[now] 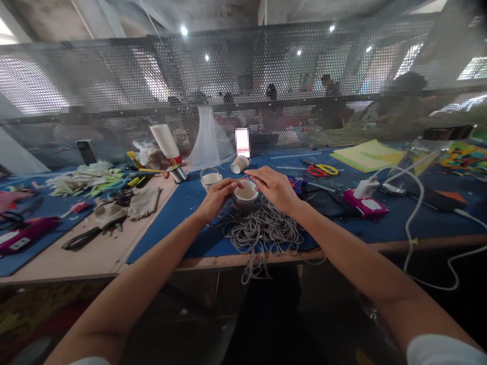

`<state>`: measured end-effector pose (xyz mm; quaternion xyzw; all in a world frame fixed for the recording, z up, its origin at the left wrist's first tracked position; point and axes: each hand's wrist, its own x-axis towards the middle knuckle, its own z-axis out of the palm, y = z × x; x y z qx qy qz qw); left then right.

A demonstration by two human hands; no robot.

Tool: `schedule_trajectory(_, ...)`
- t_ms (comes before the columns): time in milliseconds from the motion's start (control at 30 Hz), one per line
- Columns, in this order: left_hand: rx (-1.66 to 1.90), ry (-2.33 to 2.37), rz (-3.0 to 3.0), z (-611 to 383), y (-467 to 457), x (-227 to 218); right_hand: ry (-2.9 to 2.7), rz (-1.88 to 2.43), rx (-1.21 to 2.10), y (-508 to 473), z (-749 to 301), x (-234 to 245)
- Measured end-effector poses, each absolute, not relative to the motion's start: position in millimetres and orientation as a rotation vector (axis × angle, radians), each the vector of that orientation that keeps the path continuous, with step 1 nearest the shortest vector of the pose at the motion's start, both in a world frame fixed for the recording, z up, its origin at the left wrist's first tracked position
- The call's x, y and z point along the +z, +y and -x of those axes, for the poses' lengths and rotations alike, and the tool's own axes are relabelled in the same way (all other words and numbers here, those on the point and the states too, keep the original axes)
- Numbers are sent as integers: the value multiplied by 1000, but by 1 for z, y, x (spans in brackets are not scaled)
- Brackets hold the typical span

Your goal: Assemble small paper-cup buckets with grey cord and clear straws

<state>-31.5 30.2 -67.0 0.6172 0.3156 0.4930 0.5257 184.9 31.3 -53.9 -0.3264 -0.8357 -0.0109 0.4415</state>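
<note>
A small paper cup [245, 195], wrapped in grey cord, stands on the blue mat between my hands. My left hand [217, 198] is closed round its left side. My right hand [274, 188] pinches at the cup's rim from the right, fingers pressed together. Just below the cup, a loose heap of grey cord [262, 230] lies on the mat and trails over the table edge. Another small cup with a handle [210, 178] stands just behind my left hand, and a plain paper cup [239, 163] lies tipped behind that.
A stack of paper cups [166, 143] leans at the back left. Red and yellow scissors [322, 169], a glue gun [297, 184], a pink box with a white charger and cable [366, 200] lie to the right. Cloth pieces and pliers [110, 213] are left. A mesh screen [243, 86] backs the table, with people beyond.
</note>
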Motion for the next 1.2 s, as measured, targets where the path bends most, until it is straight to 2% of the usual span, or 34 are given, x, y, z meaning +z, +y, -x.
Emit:
schedule_trajectory(367,1185,763,-1423,32,30,-66,-1924,789,332,39,-178,-53)
schedule_trajectory(600,1194,760,-1360,35,34,-68,-2053,722,225,35,-180,-51)
schedule_trajectory(733,1200,722,-1365,36,36,-70,-2127,599,289,34,-174,-48)
schedule_trajectory(1200,1147,705,-1408,38,37,-67,-2008,717,318,58,-152,-47)
